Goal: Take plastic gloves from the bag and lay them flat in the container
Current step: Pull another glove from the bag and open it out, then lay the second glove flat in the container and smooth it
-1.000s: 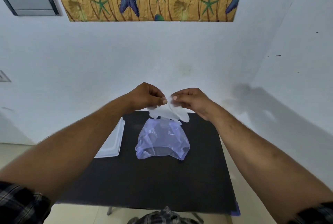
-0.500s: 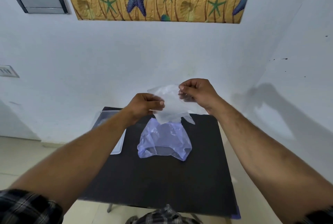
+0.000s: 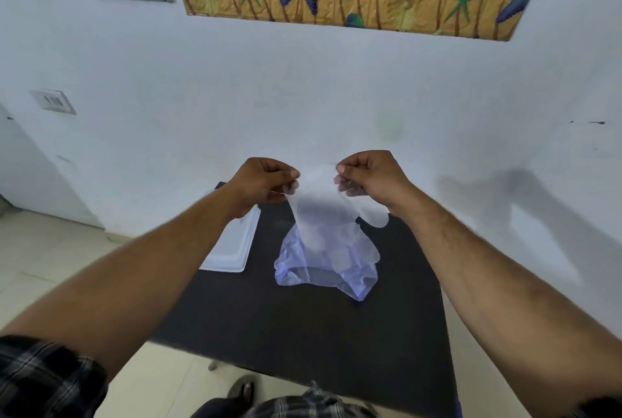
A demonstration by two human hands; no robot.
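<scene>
1. White walls are backing a black table [image 3: 303, 326], above which one clear plastic glove [image 3: 324, 205] is hanging.
2. Left hand [image 3: 261, 180] and right hand [image 3: 368, 175] are each pinching a corner of its cuff, so it is dangling fingers-down, long axis upright.
3. Directly beneath, the lilac bag [image 3: 328, 261] is slumping on the table.
4. Further left, the white container [image 3: 232, 249] is sitting nearer the left hand; the glove likely needs carrying leftward and lowering flat.
</scene>
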